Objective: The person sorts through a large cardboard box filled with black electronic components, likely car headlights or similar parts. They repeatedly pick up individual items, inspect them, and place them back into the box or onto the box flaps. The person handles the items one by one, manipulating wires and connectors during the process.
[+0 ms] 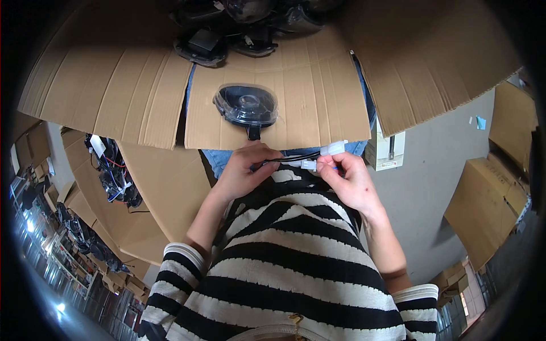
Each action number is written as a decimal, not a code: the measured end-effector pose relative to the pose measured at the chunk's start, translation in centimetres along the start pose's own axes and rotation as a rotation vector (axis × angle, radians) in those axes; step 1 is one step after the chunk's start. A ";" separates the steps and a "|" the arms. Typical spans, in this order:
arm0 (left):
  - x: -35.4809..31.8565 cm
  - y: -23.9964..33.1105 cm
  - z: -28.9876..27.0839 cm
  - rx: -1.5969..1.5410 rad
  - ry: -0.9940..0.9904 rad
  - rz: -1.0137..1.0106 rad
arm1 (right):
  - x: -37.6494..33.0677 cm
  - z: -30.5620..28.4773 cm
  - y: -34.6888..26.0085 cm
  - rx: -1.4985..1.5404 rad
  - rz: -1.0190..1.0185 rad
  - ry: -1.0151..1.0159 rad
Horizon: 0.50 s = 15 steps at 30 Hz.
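Both hands were busy right in the middle of the shot, just above the person's black-and-white striped top (296, 256). Left hand (245, 170) had its fingers curled in and pinched around a black cable (296, 158), thumb pressed down on top of it. Right hand (348, 181) had its fingertips pressed together on a small white plug connector (309, 165) at the end of that cable, and a second white connector (333, 148) stuck out just past the fingers, toward 1 o'clock from it. Couldn't tell if the two connectors were actually touching each other, the fingers covered too much. The cable ran up toward 11 o'clock to a round black fan-looking part in clear plastic wrap (246, 105), which sat on a cardboard flap (310, 91) straight up at 12 o'clock from the hands. More black parts (239, 28) were piled at the top edge, further along 12 o'clock. Another open cardboard box with a tangle of black parts and wires (114, 170) was off at 9 o'clock, well apart from the hands. At 3 o'clock there was grey floor (432, 170) and some more cardboard boxes (489, 199), plus a small white box (388, 152) just beside the big flap.
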<state>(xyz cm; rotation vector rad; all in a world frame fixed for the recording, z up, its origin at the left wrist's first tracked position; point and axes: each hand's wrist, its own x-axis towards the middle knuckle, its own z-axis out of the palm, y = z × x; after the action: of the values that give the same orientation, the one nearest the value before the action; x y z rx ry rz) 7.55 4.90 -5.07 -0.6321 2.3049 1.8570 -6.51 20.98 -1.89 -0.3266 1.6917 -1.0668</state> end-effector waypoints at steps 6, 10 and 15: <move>0.2 -0.3 0.4 -0.044 -0.010 0.077 | 0.0 -0.3 0.0 -0.130 0.009 -0.039; 0.1 -0.4 0.3 -0.083 0.025 0.024 | -0.1 -0.7 -0.4 0.013 -0.002 -0.009; 0.4 0.1 0.2 -0.034 0.011 0.046 | 0.0 -0.5 -0.9 -0.018 -0.012 -0.042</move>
<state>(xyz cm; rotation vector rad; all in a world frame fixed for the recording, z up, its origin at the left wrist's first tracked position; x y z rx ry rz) 7.14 4.99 -5.11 -0.6000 2.3184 1.9212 -7.19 20.74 -1.19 -0.3689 1.6647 -1.0478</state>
